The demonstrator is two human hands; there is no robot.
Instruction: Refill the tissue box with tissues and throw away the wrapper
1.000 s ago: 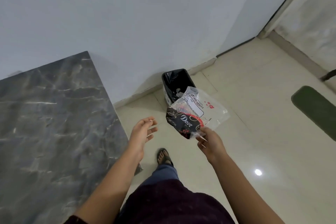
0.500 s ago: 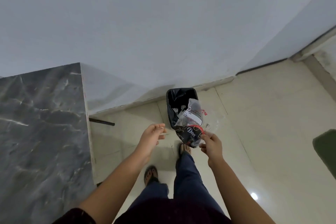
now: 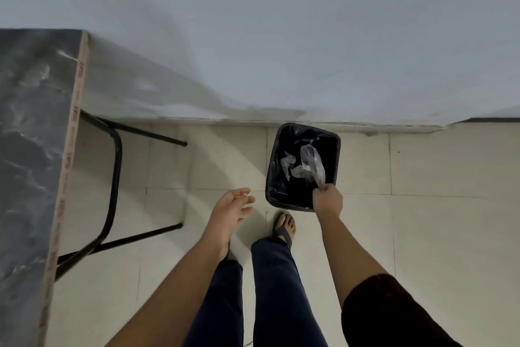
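A small black waste bin (image 3: 272,177) lined with a black bag stands on the floor against the white wall. My right hand (image 3: 327,199) is over its near right rim, pinching the lower end of the clear plastic tissue wrapper (image 3: 312,165), which hangs down inside the bin. Other crumpled pale scraps (image 3: 288,166) lie in the bin beside it. My left hand (image 3: 231,213) hovers left of the bin, fingers spread, holding nothing. The tissue box is not in view.
A dark marble-patterned table top (image 3: 31,149) fills the left side, with black metal legs (image 3: 114,177) underneath. My feet in sandals (image 3: 284,227) stand on pale floor tiles just before the bin. The wall skirting (image 3: 225,121) runs behind the bin.
I have stepped up to the bin and now look straight down. My right hand has lowered the wrapper from above the bin into its opening. My left hand stays open beside it.
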